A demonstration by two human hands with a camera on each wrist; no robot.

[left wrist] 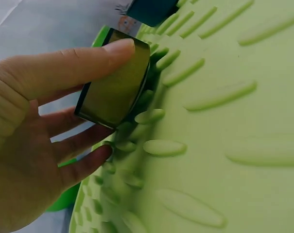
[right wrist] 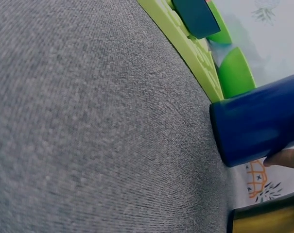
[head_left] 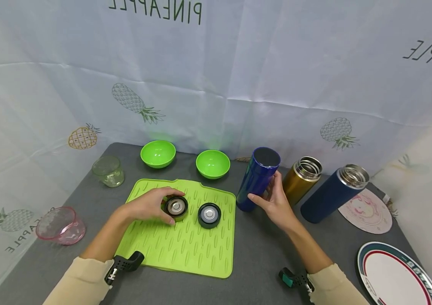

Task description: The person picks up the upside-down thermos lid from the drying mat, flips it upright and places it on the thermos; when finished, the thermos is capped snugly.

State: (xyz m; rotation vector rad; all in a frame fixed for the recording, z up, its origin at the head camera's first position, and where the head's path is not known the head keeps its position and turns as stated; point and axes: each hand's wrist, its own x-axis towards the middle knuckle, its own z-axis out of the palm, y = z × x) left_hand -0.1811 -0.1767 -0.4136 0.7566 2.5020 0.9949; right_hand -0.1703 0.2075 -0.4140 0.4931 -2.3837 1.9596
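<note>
On the grey tabletop (head_left: 261, 262), backed by a white pineapple-print cloth (head_left: 216, 76), lies a green ribbed mat (head_left: 185, 250), the widest thing there. Right of it, near the front edge, sits a plate (head_left: 395, 275) with a red and green rim, and beyond that a pink coaster (head_left: 368, 212).

Three flasks stand right of the mat. The right hand (head_left: 274, 203) curls round the blue flask (head_left: 255, 180), which stands capped just off the mat's far right corner; fingers wrap its right side and the thumb reaches across its front. Beside it stand a gold flask (head_left: 301, 178) and a navy flask (head_left: 332, 192), both uncapped, the navy one touching the coaster's edge.

Behind the mat are two green bowls (head_left: 158, 153) (head_left: 213, 164), well apart from the hands. At the left stand a clear glass (head_left: 109, 170) and, nearer the front, a pink glass bowl (head_left: 60, 225).

On the mat, the left hand (head_left: 149, 205) grips a gold lid (head_left: 175, 206), thumb on one side of its wall and fingers on the other; the wrist view shows the lid (left wrist: 115, 90) tipped on edge against the mat's ribs. Just to its right lies a dark lid (head_left: 209, 214), inner side up, untouched.
</note>
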